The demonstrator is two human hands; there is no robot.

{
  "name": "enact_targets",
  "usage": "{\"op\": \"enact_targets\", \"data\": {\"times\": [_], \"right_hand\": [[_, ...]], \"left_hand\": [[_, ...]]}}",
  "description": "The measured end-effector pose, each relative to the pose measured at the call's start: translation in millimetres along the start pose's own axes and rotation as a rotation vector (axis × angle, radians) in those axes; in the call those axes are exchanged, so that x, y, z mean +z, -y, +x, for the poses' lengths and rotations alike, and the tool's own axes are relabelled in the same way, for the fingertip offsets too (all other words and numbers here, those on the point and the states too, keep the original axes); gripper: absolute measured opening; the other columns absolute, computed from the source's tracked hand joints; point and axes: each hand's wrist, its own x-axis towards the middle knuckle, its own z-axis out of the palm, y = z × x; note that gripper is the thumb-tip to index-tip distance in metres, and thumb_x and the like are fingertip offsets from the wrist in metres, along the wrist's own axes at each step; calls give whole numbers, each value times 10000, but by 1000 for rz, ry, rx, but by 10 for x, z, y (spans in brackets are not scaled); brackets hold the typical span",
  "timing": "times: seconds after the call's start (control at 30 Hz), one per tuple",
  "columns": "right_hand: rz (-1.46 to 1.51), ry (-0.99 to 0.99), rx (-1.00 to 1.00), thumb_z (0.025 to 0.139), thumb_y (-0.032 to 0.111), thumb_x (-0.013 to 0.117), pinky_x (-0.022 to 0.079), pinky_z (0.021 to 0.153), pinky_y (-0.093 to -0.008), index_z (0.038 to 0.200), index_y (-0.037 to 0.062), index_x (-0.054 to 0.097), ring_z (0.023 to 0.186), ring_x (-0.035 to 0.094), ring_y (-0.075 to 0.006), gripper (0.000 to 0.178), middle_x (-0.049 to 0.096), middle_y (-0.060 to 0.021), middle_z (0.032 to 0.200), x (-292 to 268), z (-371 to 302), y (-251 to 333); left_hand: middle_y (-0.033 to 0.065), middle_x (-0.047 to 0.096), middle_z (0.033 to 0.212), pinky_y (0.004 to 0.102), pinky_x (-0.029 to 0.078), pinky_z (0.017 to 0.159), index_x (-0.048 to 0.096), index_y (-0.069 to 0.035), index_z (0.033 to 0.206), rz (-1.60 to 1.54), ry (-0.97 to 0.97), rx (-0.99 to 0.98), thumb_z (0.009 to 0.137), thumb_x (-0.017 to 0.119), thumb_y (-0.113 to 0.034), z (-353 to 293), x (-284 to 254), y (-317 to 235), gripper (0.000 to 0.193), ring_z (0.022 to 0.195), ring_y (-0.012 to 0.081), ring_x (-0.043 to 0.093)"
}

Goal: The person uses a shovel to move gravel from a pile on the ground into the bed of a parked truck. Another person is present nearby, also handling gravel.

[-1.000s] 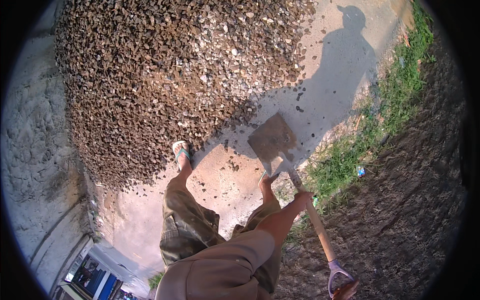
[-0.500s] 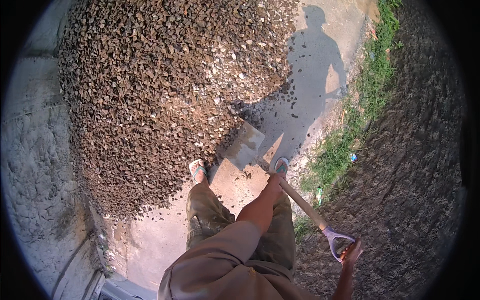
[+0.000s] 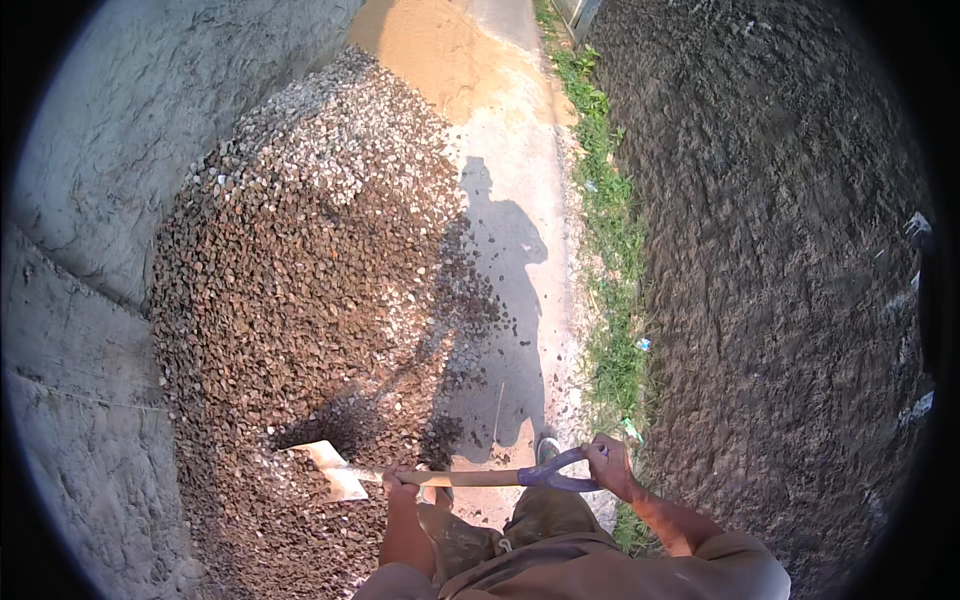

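The shovel (image 3: 440, 476) has swung from the bare path to lie level with its blade sunk into the gravel pile (image 3: 320, 300) — left hand (image 3: 400, 487) wrapped around the shaft, right hand (image 3: 610, 468) closed on the purple grip — so a scoop looks underway.

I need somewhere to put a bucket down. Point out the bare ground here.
Bare pale concrete path runs between the brown gravel heap and the green grass strip. Crowded: gravel fills the ground up to the grey wall, where the wooden-handled shovel, held by left hand and right hand, digs.
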Motion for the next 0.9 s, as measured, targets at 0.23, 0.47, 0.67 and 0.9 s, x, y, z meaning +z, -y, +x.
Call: {"op": "enact_targets", "data": {"times": [0.23,0.47,0.67,0.9], "right_hand": [[94,370,-615,707,259,718,413,479,-324,745,41,561,500,511,-201,271,507,-80,570,614,-714,63],[400,532,-219,818,229,637,407,483,-280,797,39,544,530,503,-101,212,521,-16,593,153,-876,-910],[511,104,347,893,188,472,345,348,-255,703,77,459,394,447,-93,221,455,-17,514,-1141,-1106,-2663],[321,-689,945,830,416,487,294,240,-252,648,144,381,274,312,-112,344,307,14,423,-2992,-2247,-3587]], "left_hand": [[-24,415,506,270,381,410,466,-132,608,-280,513,208,750,533,-189,-1090,-919,-1470,167,434,109,420],[-18,474,511,316,428,413,454,-153,646,79,224,494,797,558,-222,-2112,-697,-1443,197,425,147,466],[13,424,537,337,420,474,466,-132,692,435,-227,324,792,580,-177,-1231,-388,1146,159,464,184,438],[64,503,629,339,462,497,526,-23,824,641,-192,-300,781,662,-122,-345,-1387,5380,174,536,198,516]]}}
